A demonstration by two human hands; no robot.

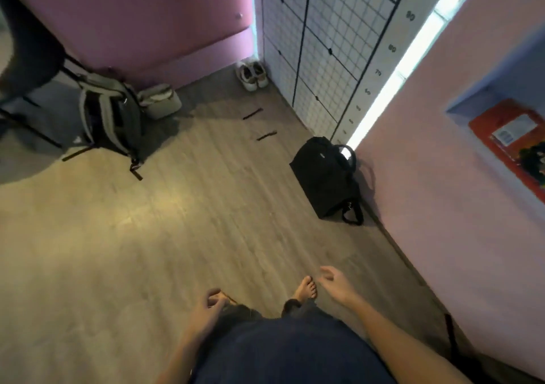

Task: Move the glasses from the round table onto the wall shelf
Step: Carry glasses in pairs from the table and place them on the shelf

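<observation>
My left hand (206, 310) hangs low in front of my body, its fingers curled round a thin brownish thing (230, 299) that looks like an arm of the glasses; the rest is hidden and blurred. My right hand (336, 283) hangs beside it, loosely curled and holding nothing. A blue-edged wall shelf (472, 103) is recessed into the pink wall at the right, with a red book (513, 144) lying in it. At the top left stands a dark table (29, 44) on thin black legs, only partly in view.
A grey backpack (106, 112) and a pale bag (160, 100) lean by the pink back wall. A black bag (324, 177) sits on the wood floor against the right wall. White shoes (253, 75) stand by a wire grid panel (324, 44). My bare foot (306, 289) steps forward.
</observation>
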